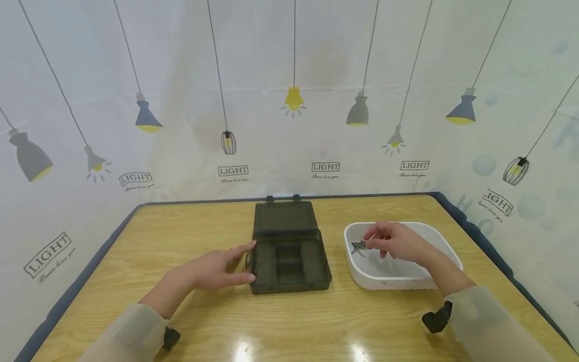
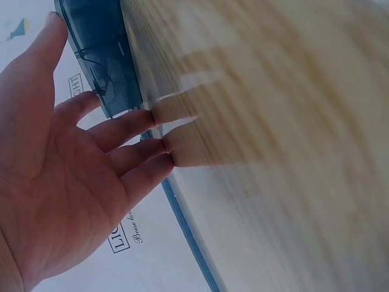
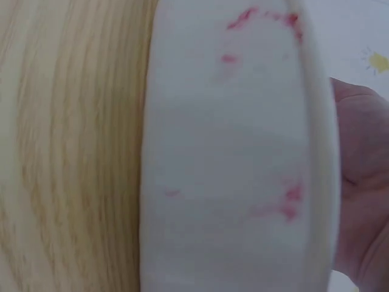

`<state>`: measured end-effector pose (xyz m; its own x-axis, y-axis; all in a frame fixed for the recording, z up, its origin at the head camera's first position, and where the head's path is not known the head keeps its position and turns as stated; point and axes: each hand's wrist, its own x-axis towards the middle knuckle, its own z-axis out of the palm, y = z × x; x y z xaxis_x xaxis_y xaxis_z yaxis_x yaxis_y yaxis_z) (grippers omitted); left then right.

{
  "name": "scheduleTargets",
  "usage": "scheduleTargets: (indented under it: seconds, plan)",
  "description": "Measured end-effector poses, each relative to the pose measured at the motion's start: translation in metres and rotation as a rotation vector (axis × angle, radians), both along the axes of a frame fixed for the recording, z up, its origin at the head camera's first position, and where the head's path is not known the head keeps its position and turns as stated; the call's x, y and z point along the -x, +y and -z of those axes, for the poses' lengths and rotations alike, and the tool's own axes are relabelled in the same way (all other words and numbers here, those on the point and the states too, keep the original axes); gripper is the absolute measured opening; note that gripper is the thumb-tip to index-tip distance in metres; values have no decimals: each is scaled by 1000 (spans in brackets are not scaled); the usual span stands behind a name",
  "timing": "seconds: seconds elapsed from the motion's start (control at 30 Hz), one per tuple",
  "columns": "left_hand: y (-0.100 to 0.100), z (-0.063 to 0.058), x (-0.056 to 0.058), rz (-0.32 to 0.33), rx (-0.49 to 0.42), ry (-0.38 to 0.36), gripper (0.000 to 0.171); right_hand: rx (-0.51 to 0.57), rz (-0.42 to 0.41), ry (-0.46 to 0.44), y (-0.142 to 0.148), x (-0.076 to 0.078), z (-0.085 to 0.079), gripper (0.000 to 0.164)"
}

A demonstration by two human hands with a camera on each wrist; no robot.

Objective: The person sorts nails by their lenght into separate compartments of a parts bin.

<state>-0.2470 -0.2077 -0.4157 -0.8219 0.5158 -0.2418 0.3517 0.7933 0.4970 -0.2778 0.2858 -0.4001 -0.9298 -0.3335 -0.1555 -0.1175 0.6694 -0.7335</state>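
Note:
A dark translucent plastic compartment box (image 1: pixel 301 281) stands on the table with its lid (image 1: pixel 286 218) folded back. My left hand (image 1: pixel 212 271) rests at its left side, thumb at the front corner and index fingertip farther back along the edge. In the left wrist view, the fingers of my left hand (image 2: pixel 73 158) are spread and nearly straight. My right hand (image 1: pixel 402 244) reaches into a white tub (image 1: pixel 362 279), fingers bent, fingertips right at a small heap of thin metal screws or nails (image 1: pixel 359 246). I cannot tell whether it pinches one. The tub wall hides its fingers in the right wrist view.
The wooden table (image 1: pixel 190 226) has a dark edge strip at the back and sides. Behind it hangs a white cloth (image 1: pixel 262 65) printed with lamps. Reddish stains mark the tub's outer wall (image 3: pixel 225 152). Both wrists carry small black devices.

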Motion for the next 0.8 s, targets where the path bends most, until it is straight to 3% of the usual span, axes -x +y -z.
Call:
scheduleTargets:
  seconds: [0.3, 0.5, 0.8]
  plan:
    - [0, 2, 1, 4, -7, 0, 96, 12, -115, -143, 8, 9, 20, 29]
    - [0, 3, 2, 6, -6, -1, 96, -12, -127, -120, 7, 11, 27, 37]
    - [-1, 4, 1, 5, -8, -13, 96, -67, -80, -52, 4, 16, 33, 36]
